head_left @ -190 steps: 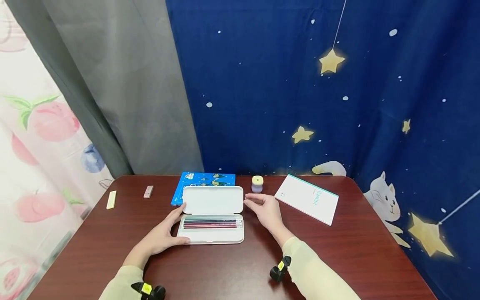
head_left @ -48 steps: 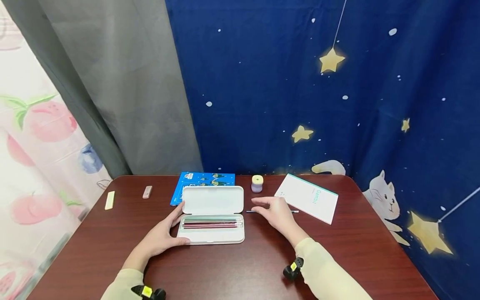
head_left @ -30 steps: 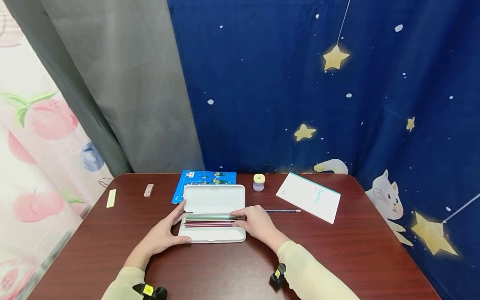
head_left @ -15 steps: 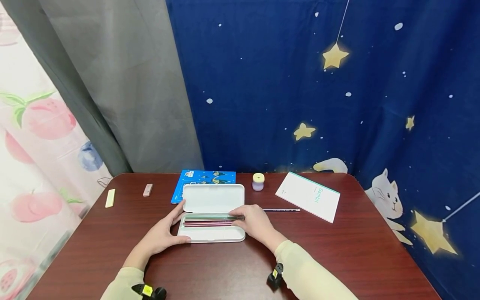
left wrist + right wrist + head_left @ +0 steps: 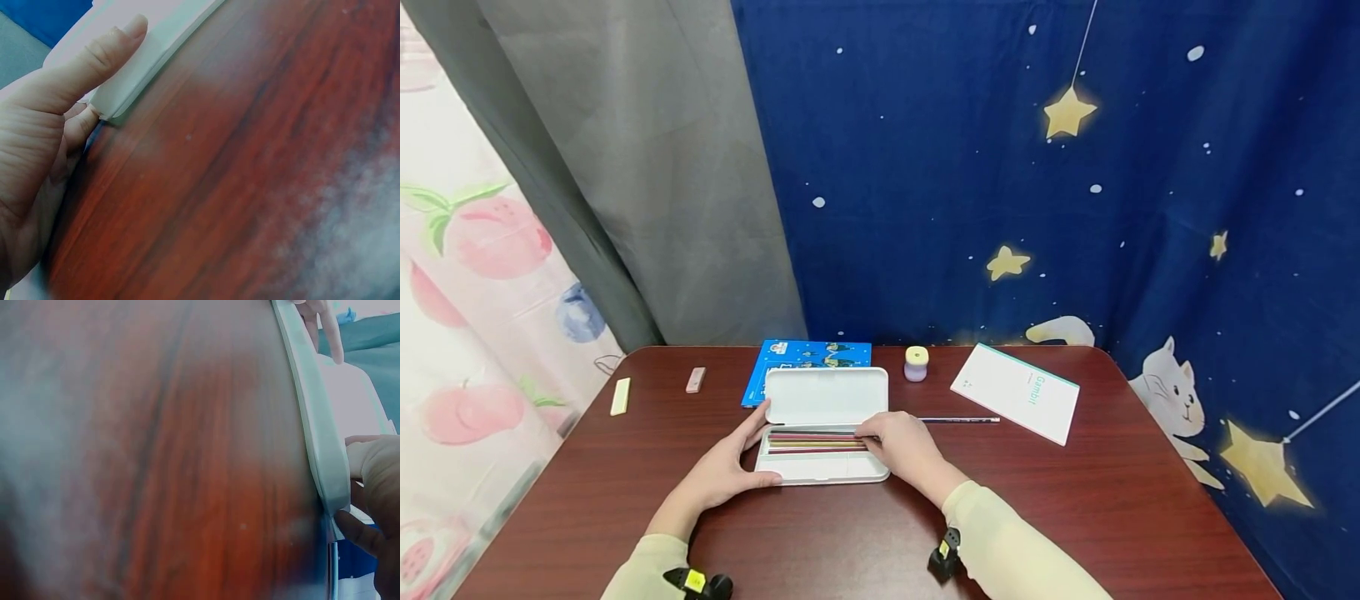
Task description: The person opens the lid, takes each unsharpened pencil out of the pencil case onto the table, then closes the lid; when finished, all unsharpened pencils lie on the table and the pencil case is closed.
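Against a blue curtain [image 5: 910, 183], a red-brown table [image 5: 820, 550] is shown, with an opened white case [image 5: 820, 473] at its middle. Pencils [image 5: 812, 445] are laid side by side within the case, next to the opened lid [image 5: 826, 395]; one loose pencil [image 5: 962, 420] is placed on the table beyond the right hand, near the notepad [image 5: 1022, 392]. The case's left end is clasped by the left hand [image 5: 718, 475], thumb at the front edge. The right hand [image 5: 910, 450] is bent over the pencils' right ends; whether one is pinched cannot be told. For what is judged to be the singling out of a pencil, one end should be lifted lightly, its neighbours left undisturbed, and the case steadied against sliding.
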Action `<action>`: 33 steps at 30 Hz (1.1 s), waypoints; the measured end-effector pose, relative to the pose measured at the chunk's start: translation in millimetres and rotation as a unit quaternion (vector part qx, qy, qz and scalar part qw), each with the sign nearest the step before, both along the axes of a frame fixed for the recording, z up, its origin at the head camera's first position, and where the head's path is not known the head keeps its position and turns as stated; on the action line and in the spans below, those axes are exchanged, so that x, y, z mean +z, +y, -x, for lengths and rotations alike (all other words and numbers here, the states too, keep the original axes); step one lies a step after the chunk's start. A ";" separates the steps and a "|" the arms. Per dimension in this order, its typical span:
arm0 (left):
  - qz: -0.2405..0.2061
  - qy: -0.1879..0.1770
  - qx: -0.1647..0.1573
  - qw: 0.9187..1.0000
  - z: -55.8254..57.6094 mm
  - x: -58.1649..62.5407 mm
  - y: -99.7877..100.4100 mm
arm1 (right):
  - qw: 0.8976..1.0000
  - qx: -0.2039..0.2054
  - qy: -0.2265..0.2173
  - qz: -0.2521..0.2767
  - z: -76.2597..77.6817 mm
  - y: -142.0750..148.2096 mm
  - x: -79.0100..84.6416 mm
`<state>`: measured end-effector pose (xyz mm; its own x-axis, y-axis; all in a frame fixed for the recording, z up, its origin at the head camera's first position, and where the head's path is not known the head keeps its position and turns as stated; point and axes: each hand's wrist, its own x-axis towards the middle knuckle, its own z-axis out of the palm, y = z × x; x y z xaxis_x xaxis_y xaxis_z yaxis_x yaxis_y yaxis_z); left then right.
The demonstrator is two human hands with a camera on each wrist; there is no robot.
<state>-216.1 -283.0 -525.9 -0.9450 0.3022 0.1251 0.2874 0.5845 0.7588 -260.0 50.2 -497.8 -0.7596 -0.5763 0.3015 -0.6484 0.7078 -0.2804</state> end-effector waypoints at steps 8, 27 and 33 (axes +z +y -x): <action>-0.003 -0.002 -0.001 1.000 0.8 -2.0 0.5 | 1.000 0.012 -0.004 -0.010 1.4 -3.8 0.2; 0.002 -0.001 0.001 1.000 1.3 -0.4 3.3 | 0.997 0.002 -0.009 0.076 -0.9 1.7 4.3; 0.011 -0.002 0.007 1.000 0.1 -0.1 2.6 | 0.996 -0.028 0.014 0.089 0.0 12.7 13.4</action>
